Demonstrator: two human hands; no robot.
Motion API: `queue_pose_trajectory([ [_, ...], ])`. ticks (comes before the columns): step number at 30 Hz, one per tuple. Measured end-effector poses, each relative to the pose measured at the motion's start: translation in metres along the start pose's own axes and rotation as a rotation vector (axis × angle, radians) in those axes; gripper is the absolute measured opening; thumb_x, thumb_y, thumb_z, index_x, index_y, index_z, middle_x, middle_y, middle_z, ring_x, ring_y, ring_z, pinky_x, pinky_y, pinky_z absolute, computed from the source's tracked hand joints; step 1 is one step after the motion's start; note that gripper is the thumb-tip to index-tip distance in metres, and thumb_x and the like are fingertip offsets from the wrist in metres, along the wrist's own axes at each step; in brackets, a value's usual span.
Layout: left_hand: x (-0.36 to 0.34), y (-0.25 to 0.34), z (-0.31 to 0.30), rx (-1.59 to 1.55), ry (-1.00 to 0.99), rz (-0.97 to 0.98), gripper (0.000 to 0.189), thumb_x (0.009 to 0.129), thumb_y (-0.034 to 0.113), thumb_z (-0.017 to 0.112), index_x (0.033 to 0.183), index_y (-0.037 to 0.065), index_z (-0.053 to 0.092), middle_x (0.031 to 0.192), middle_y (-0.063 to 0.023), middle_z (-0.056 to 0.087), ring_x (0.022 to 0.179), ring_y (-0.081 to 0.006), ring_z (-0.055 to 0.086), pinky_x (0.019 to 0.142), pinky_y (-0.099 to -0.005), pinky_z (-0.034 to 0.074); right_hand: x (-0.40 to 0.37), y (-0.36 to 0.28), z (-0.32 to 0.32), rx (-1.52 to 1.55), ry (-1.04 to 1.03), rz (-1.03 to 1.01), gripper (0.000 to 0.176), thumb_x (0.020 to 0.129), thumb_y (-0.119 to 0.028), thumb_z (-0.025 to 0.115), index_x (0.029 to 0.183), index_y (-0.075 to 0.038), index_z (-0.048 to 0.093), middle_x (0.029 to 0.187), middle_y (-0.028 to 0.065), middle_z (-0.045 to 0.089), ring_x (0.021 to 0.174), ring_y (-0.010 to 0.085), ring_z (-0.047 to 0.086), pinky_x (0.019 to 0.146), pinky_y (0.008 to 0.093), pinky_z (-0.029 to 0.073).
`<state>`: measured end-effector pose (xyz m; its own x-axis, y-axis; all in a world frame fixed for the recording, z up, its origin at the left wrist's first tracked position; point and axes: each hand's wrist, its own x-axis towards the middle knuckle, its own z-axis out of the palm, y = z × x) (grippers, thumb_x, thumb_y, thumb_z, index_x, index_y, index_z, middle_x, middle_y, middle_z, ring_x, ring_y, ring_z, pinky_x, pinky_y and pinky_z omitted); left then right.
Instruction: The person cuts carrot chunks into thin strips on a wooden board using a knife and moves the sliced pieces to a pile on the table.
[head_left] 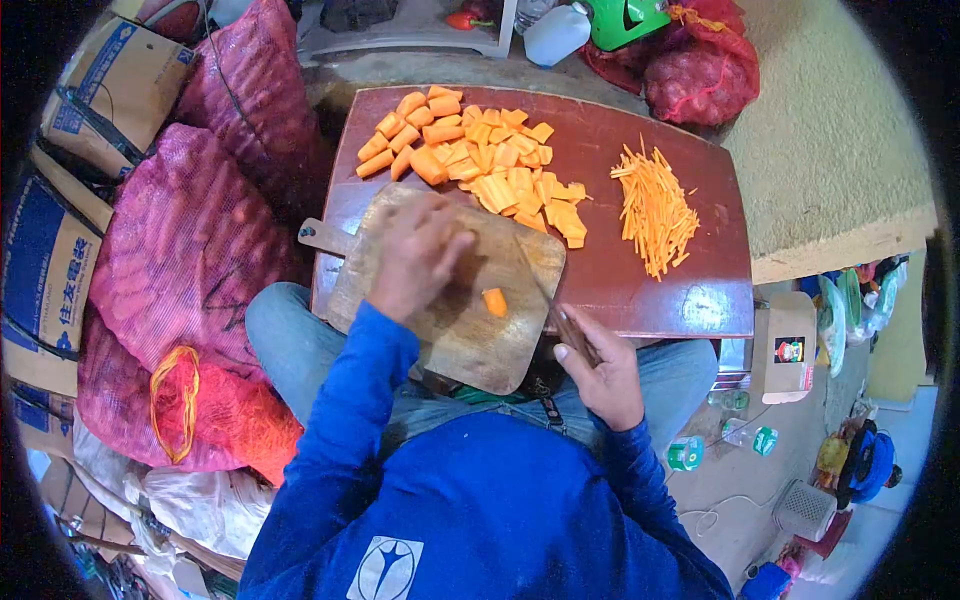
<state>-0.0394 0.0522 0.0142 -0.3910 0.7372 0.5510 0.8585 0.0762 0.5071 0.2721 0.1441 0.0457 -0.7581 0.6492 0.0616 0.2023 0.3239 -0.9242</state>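
Right grip (603, 372) clasped the knife handle (572, 331), left grip (420, 250) blurred beyond telling, and the carrot piece (495, 302) looked light, firm, best pinched by its sides!

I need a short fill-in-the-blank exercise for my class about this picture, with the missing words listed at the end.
1. The right hand is holding a ____.
2. A small carrot piece lies on the cutting ____.
3. The thin carrot strips lie to the ____ of the flat carrot slices in this view.
4. The long sleeves are ____ in colour.

Missing words: knife; board; right; blue.
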Motion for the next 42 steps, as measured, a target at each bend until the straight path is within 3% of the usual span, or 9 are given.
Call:
queue_pose_trajectory([
  [5, -0.036, -0.018, -0.081, 0.316, 0.194, -0.252, 0.038, 0.088, 0.019, 0.085, 0.123, 0.004, 0.076, 0.119, -0.0158, 0.071, 0.115, -0.0357, 0.067, 0.103, -0.0481, 0.048, 0.019, -0.016, -0.004, -0.232, 0.097, -0.165, 0.056, 0.092, -0.003, 0.077, 0.145, 0.004, 0.063, 0.129, 0.0278, 0.074, 0.118, 0.038, 0.075, 0.101, 0.0418, 0.058],
  [7, -0.061, -0.046, -0.09, 0.169, 0.163, -0.593, 0.044, 0.091, 0.016, 0.084, 0.131, 0.001, 0.072, 0.122, -0.0168, 0.07, 0.112, -0.0289, 0.067, 0.098, -0.0409, 0.054, 0.024, -0.01, -0.001, -0.274, 0.083, -0.189, 0.057, 0.091, -0.003, 0.077, 0.146, 0.003, 0.063, 0.128, 0.0283, 0.074, 0.116, 0.0402, 0.075, 0.1, 0.0429, 0.059],
  [10, -0.087, -0.079, -0.074, -0.055, 0.251, -0.611, 0.055, 0.092, 0.019, 0.086, 0.139, -0.001, 0.065, 0.119, -0.0194, 0.069, 0.114, -0.0307, 0.068, 0.098, -0.0419, 0.054, 0.03, 0.0, 0.008, -0.344, 0.053, -0.233, 0.059, 0.09, -0.004, 0.078, 0.147, 0.002, 0.062, 0.125, 0.0282, 0.073, 0.112, 0.0439, 0.074, 0.097, 0.0451, 0.06],
  [14, -0.067, -0.069, -0.086, -0.068, 0.046, -0.841, 0.066, 0.099, 0.027, 0.08, 0.149, -0.005, 0.052, 0.132, -0.025, 0.064, 0.123, -0.0331, 0.066, 0.109, -0.0419, 0.051, 0.031, 0.0, 0.017, -0.366, -0.006, -0.188, 0.057, 0.088, -0.002, 0.078, 0.143, 0.001, 0.065, 0.126, 0.0258, 0.073, 0.114, 0.0427, 0.073, 0.1, 0.0439, 0.058],
  [30, -0.076, -0.074, -0.073, 0.033, 0.001, -0.764, 0.073, 0.107, 0.033, 0.067, 0.159, -0.008, 0.036, 0.157, -0.0309, 0.046, 0.15, -0.0403, 0.045, 0.126, -0.0445, 0.035, 0.033, 0.004, 0.017, -0.608, -0.07, -0.288, 0.055, 0.093, -0.008, 0.072, 0.148, -0.007, 0.061, 0.13, 0.019, 0.071, 0.113, 0.0389, 0.071, 0.094, 0.0483, 0.059],
  [32, -0.079, -0.078, -0.07, 0.132, 0.05, -0.681, 0.069, 0.106, 0.037, 0.068, 0.154, -0.006, 0.042, 0.145, -0.0353, 0.053, 0.136, -0.049, 0.055, 0.116, -0.0478, 0.045, 0.034, 0.005, 0.016, -0.606, -0.068, -0.279, 0.057, 0.093, -0.007, 0.072, 0.149, -0.008, 0.061, 0.13, 0.0185, 0.071, 0.113, 0.0388, 0.071, 0.094, 0.0485, 0.059],
  [38, -0.073, -0.061, -0.067, 0.203, 0.1, -0.681, 0.06, 0.103, 0.036, 0.072, 0.148, 0.0, 0.053, 0.131, -0.0293, 0.061, 0.124, -0.0472, 0.061, 0.105, -0.0512, 0.049, 0.034, 0.001, 0.016, -0.644, -0.083, -0.263, 0.057, 0.094, -0.007, 0.071, 0.149, -0.008, 0.06, 0.13, 0.018, 0.07, 0.109, 0.0398, 0.07, 0.092, 0.0491, 0.058],
  [40, -0.065, -0.04, -0.073, 0.666, 0.16, -0.303, 0.053, 0.098, 0.033, 0.078, 0.138, 0.003, 0.062, 0.13, -0.0245, 0.063, 0.114, -0.0434, 0.064, 0.096, -0.0517, 0.051, 0.034, -0.003, 0.015, -0.658, -0.098, -0.243, 0.056, 0.094, -0.007, 0.071, 0.149, -0.008, 0.06, 0.129, 0.0183, 0.07, 0.108, 0.0402, 0.07, 0.091, 0.0494, 0.058],
  [42, -0.054, -0.015, -0.07, 0.61, 0.195, -0.229, 0.045, 0.092, 0.027, 0.083, 0.128, 0.005, 0.068, 0.128, -0.0188, 0.064, 0.11, -0.0389, 0.064, 0.094, -0.0498, 0.05, 0.031, -0.01, 0.014, -0.678, -0.141, -0.165, 0.055, 0.096, -0.006, 0.069, 0.149, -0.006, 0.059, 0.124, 0.02, 0.07, 0.107, 0.0414, 0.07, 0.088, 0.05, 0.058],
])
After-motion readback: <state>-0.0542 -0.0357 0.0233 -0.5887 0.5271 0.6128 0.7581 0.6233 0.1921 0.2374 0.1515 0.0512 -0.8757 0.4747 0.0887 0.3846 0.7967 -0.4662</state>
